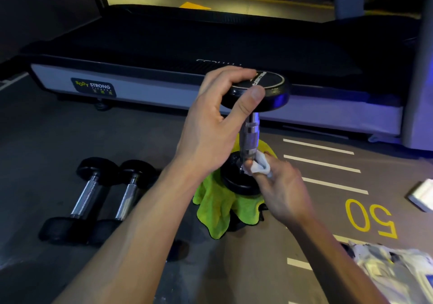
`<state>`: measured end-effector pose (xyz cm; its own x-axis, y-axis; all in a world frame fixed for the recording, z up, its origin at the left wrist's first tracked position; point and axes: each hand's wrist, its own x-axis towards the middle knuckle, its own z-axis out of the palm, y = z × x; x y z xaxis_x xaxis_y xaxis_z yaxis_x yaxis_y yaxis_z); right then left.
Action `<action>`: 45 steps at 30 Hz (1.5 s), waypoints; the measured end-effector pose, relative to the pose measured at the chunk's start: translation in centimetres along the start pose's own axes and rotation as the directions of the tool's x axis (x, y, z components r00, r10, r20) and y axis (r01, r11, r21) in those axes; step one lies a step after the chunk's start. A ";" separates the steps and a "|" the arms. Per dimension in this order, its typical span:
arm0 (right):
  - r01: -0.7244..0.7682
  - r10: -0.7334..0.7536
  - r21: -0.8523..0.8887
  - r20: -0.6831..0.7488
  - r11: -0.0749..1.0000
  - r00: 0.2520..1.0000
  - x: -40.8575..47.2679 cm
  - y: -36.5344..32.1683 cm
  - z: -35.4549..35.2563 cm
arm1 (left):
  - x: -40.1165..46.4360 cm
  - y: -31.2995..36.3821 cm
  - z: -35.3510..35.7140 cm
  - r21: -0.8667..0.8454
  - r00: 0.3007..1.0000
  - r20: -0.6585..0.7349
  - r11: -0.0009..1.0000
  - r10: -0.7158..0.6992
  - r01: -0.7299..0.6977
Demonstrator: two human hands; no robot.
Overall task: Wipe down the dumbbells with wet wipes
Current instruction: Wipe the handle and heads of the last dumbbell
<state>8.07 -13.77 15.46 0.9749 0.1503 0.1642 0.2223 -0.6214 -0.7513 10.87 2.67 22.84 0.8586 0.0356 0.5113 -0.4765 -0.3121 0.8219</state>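
Observation:
A black dumbbell (251,130) with a chrome handle stands upright on a yellow-green cloth (218,210) on the floor. My left hand (210,125) grips its top head, thumb on the rim. My right hand (281,186) pinches a white wet wipe (260,166) against the bottom of the handle, just above the lower head. Two more black dumbbells (100,198) lie side by side on the floor to the left.
A treadmill (164,46) runs across the back, close behind the upright dumbbell. A wipes pack (421,194) lies at the right edge. Crumpled wrappers or bags (389,271) sit at the lower right. The floor has white lines and a yellow 50 marking (370,218).

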 end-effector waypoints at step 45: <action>0.156 -0.198 -0.386 -0.071 0.909 0.978 -3.7 -2.1 -0.7 | 0.3 0.3 0.4 -0.009 1.000 0.011 1.000 0.016 -0.016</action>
<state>4.04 -13.53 16.84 0.9099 0.2156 0.3545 0.3587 -0.8381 -0.4111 11.08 2.16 23.17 0.8530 0.0203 0.5216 -0.4916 -0.3044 0.8159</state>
